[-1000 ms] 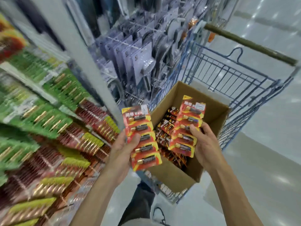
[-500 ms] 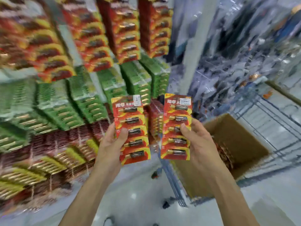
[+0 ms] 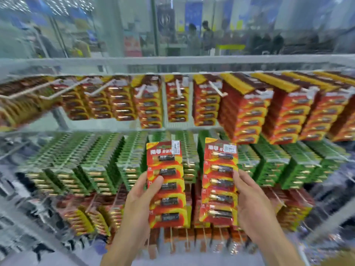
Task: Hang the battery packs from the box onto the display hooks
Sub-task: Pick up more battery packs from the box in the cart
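Left hand (image 3: 137, 200) pinches left battery pack (image 3: 166, 184) upright, thumb across front, fingers behind. Right hand (image 3: 251, 206) pinches right battery pack (image 3: 220, 181) upright at right edge. Both packs side by side, apart, near, in front of green pack row (image 3: 99, 166). Red pack row (image 3: 247, 110) hangs on display hooks (image 3: 216, 88) above, far.

Head camera close, facing display hooks (image 3: 177, 88) head-on.
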Available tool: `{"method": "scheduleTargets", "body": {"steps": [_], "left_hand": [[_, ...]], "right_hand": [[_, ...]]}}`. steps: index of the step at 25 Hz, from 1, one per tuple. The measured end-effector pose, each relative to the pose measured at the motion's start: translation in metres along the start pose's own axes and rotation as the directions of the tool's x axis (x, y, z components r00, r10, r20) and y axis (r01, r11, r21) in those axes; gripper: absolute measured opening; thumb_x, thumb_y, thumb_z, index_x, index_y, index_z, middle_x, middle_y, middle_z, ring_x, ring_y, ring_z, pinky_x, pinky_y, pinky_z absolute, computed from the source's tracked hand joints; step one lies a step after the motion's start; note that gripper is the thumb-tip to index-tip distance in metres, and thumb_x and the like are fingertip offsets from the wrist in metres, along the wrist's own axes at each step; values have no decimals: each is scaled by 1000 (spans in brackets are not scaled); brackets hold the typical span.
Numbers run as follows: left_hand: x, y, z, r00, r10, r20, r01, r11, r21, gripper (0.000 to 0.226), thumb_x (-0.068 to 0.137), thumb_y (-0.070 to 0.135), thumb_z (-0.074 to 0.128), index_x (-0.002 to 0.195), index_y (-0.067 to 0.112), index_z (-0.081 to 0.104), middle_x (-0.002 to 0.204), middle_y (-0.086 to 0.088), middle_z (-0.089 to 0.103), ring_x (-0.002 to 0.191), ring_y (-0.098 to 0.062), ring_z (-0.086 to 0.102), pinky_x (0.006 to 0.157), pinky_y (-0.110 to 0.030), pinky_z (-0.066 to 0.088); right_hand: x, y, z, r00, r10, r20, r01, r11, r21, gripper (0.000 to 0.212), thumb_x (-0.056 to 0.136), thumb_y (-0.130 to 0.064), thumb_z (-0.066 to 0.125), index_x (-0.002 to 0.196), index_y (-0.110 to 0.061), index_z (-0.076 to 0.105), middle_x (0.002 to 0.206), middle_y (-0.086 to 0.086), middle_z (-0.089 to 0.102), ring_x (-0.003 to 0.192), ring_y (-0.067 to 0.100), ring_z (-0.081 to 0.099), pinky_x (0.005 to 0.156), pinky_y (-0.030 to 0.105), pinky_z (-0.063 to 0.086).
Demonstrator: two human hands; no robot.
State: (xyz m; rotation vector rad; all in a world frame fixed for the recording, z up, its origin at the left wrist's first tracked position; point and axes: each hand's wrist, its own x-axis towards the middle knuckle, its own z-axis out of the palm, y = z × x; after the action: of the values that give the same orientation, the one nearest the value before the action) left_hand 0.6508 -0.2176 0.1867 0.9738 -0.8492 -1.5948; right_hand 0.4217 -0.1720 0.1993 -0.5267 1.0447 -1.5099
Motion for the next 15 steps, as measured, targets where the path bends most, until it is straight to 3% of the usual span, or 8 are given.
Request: {"method": "scheduleTargets", "body": {"steps": [5,8,10,15], "left_hand": [[24,51,-78,997,-29,-66,20,991,-129,41,96,39,61,131,19,66,115,-17,77,96,-39,77,74,-47,60],[36,75,-106,997,-21,-69,12,992,-125,44,92,40,59,126,13,69,111,-21,77,91,-40,77,69,-46,62],[40,90,-117,996,-9,-90,0,995,-104,43,90,39,61,125,13,69,111,-21,77,94,-42,76,77,-49,60],[47,121,-119,991,93,-93,-96,995,-23,36,97,38,57,123,18,71,110,-17,78,94,-39,77,76,-45,60]], "right_hand": [[21,28,91,1000,-14,-19,14,1000,-5,33,101,-25,54,127,-8,64,104,11,78,89,29,78,76,48,56],[30,40,124,1000,1,-16,-1,1000,26,28,101,-22,54,121,-7,66,99,15,78,81,33,78,62,45,61],[37,44,139,1000,12,-13,-12,1000,24,26,101,-20,54,120,-7,67,98,15,78,78,33,78,56,43,61],[47,44,161,1000,-4,-10,3,1000,-27,26,100,-23,57,121,-10,67,103,13,79,83,30,78,74,46,54]]}}
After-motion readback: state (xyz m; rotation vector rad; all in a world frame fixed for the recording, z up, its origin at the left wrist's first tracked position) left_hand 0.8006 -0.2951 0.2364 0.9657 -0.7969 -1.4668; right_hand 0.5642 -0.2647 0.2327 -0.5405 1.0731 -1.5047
